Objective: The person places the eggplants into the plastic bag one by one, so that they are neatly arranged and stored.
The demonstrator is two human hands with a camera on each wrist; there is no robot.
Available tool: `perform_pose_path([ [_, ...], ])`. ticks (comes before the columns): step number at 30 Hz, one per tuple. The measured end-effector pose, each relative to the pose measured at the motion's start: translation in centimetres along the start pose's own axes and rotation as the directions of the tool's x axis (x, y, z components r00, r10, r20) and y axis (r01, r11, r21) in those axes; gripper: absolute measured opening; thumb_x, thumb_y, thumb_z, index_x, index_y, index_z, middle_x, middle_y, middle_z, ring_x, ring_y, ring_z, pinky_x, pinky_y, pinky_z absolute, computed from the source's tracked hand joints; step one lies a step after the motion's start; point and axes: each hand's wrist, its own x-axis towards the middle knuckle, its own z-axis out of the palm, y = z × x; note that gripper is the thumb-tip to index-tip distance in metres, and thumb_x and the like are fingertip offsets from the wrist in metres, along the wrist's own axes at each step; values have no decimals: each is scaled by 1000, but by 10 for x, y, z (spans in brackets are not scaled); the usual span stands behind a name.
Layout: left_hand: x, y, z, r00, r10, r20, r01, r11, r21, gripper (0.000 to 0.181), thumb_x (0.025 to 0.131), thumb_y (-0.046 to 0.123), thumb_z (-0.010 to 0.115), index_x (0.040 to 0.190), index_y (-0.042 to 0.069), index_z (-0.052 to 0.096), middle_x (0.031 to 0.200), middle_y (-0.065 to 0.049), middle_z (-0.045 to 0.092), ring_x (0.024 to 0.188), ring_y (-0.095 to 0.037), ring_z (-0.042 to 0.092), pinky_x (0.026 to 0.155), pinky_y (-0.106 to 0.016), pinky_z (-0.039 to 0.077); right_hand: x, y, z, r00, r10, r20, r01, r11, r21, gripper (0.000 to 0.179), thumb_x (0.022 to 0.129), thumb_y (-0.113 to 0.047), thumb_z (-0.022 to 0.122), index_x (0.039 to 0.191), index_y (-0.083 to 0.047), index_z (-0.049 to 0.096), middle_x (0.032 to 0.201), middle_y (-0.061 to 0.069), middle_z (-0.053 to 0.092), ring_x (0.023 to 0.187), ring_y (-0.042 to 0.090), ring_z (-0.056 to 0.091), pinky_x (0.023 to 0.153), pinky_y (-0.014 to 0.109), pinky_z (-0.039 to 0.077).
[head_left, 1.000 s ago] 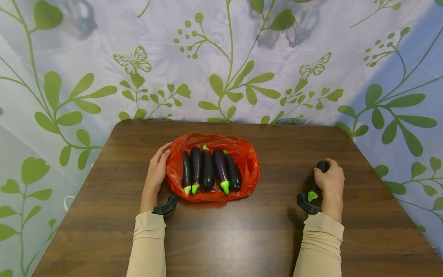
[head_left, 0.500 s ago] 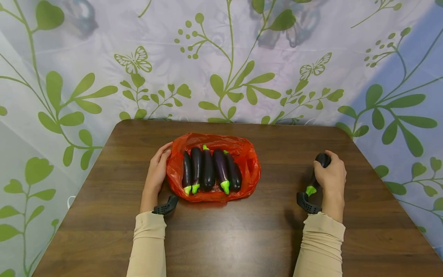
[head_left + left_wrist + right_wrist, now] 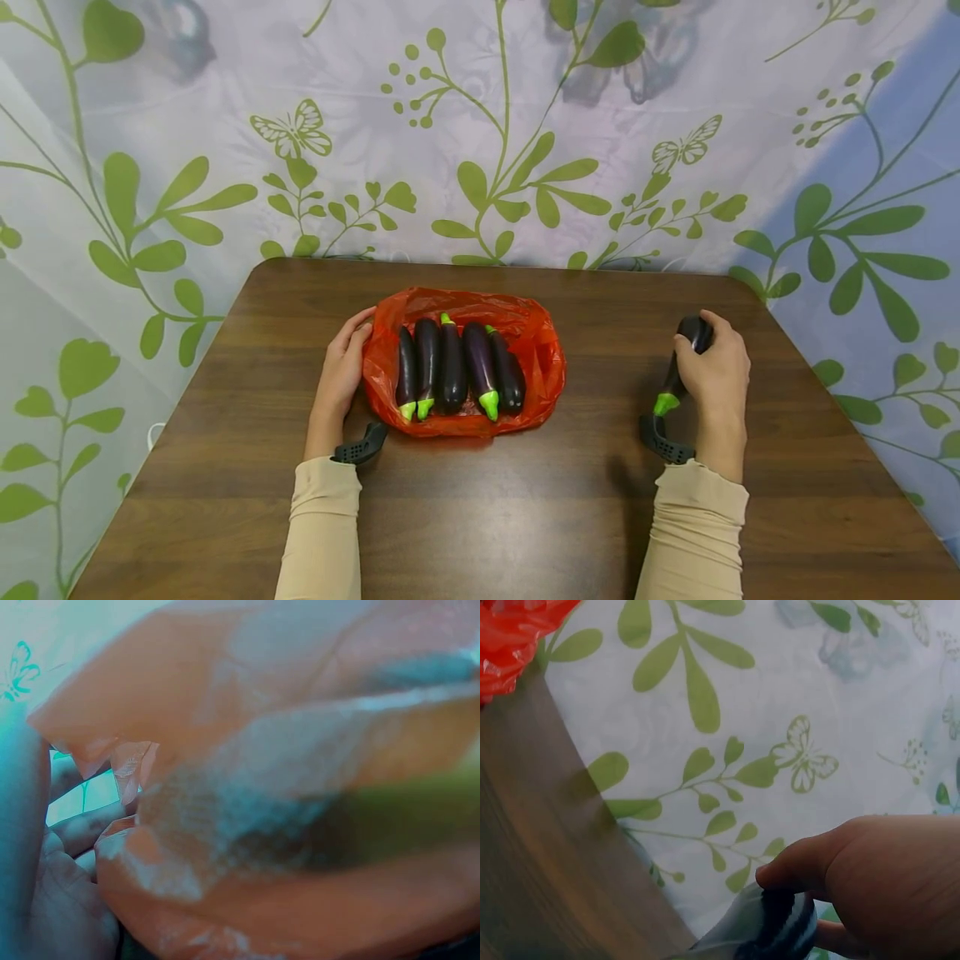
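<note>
At the left side of the table, my left hand [image 3: 341,367] rests against the outside of a red plastic bag [image 3: 543,350]. Its fingers [image 3: 79,829] show beside the crumpled plastic in the left wrist view, where the bag fills most of the picture. Several dark purple eggplants [image 3: 452,367] with green stems lie side by side inside the bag's wide mouth. Over to the right, my right hand [image 3: 716,367] grips another eggplant [image 3: 675,375] near its thick end, thumb on the near side. That eggplant tilts, with its green stem pointing down toward me; the right wrist view shows only part of it.
All this is on a brown wooden table [image 3: 487,517]. Behind it hangs a pale cloth [image 3: 375,208] printed with green leaves and butterflies. A black camera mount sits on each wrist.
The right hand has raised its eggplant slightly away from me, and the stem end has swung leftward. The left hand and the bag have stayed where they were.
</note>
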Motion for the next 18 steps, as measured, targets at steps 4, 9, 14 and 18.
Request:
perform_pose_path([
  [4,0,-1,0,1000,1,4,-1,1000,1,46,110,40,43,152,22,52,152,-6,52,134,-22,50,116,-43,38,-3,-8,0,1000,-21,-4,21,1000,6,64,104,-27,53,163,-12,31,160,28,35,142,54,36,112,68,34],
  [9,0,-1,0,1000,5,8,-5,1000,0,46,110,40,43,152,22,52,151,-6,52,134,-23,50,117,-44,37,-5,-15,1,999,-52,-11,52,998,21,64,103,-28,53,162,-13,33,159,28,39,140,53,39,111,66,37],
  [14,0,-1,0,1000,4,10,-4,1000,0,46,110,40,43,152,22,51,151,-6,52,133,-22,50,117,-44,38,-8,-21,2,996,-81,-25,82,996,36,63,103,-31,54,161,-15,35,156,27,43,138,51,42,110,65,38],
  [18,0,0,0,1000,2,9,-2,1000,1,46,110,40,43,152,22,51,152,-6,52,134,-23,50,117,-44,38,-10,-26,3,994,-103,-27,104,992,65,63,104,-31,55,161,-16,36,154,27,44,136,50,47,108,63,42],
])
